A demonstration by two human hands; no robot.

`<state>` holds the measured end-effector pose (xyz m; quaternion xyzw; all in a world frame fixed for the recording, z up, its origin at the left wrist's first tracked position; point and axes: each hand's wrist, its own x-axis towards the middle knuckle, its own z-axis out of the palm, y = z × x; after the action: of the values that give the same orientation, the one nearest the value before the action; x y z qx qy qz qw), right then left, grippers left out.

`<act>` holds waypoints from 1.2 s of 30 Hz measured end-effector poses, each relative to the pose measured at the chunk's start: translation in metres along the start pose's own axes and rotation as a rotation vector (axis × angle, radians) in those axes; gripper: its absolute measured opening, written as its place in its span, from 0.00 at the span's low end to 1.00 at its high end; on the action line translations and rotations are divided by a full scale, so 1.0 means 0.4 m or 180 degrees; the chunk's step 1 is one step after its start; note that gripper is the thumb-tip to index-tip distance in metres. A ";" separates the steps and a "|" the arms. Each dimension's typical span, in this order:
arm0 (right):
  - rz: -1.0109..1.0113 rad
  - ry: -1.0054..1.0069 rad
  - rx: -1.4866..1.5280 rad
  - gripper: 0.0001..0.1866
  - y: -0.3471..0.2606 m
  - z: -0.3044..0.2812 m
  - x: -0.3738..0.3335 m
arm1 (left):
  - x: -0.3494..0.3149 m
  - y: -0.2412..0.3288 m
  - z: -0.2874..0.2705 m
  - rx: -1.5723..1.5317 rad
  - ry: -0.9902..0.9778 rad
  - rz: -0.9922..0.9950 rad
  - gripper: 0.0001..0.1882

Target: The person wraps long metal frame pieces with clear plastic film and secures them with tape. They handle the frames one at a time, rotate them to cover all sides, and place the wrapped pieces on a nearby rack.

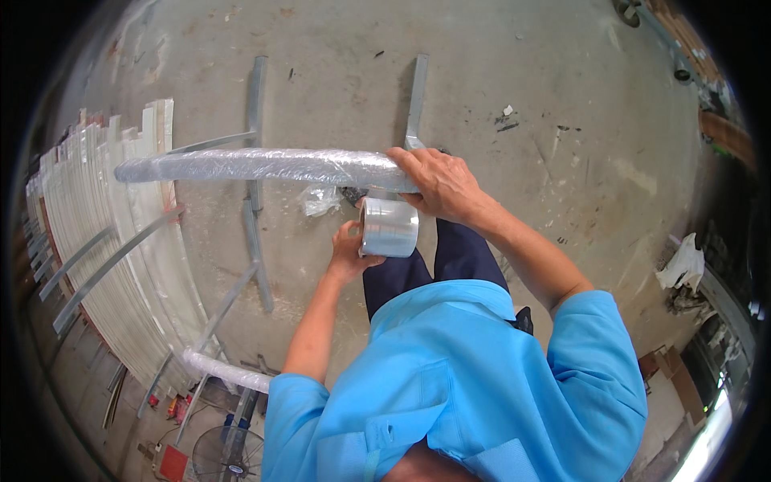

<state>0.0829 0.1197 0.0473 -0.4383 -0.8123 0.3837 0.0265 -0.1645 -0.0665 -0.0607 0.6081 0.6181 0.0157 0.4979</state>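
A long bundle wrapped in clear plastic film [265,166] lies across a grey metal stand, reaching left from in front of me. My right hand [442,183] grips its right end from above, thumb and fingers wrapped round it. Just below that end, my left hand [353,251] holds a wide roll of stretch film [391,228] by its left end, fingers around the rim. The roll sits close under the bundle. Whether a strip of film joins the two cannot be made out.
Metal stand legs [417,96] rest on the concrete floor [562,201]. Many long white strips [120,233] are stacked on a rack at left. Another wrapped length [229,371] lies lower left, near a fan [228,458]. Crumpled clear plastic [320,200] lies beyond the roll; white scrap [683,263] hangs at right.
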 end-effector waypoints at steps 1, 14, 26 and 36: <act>-0.0040 0.0133 -0.0054 0.38 -0.006 0.007 -0.002 | -0.008 -0.002 -0.004 -0.0491 0.0007 -0.0029 0.28; -0.1695 0.0375 -0.0652 0.40 -0.100 -0.052 -0.175 | -0.204 0.286 -0.216 -0.1360 0.0025 0.0494 0.30; -0.0975 0.1534 0.0555 0.31 0.037 -0.208 0.048 | 0.020 0.384 -0.310 -0.2888 0.2202 0.1282 0.24; 0.0795 0.0077 0.2763 0.17 0.343 0.136 0.315 | 0.092 0.152 -0.288 -0.4974 0.0778 0.0991 0.06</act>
<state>0.0796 0.2234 -0.1166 -0.4857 -0.5167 0.6841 0.1709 -0.1840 0.0452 0.0134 0.1573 0.3867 0.5791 0.7002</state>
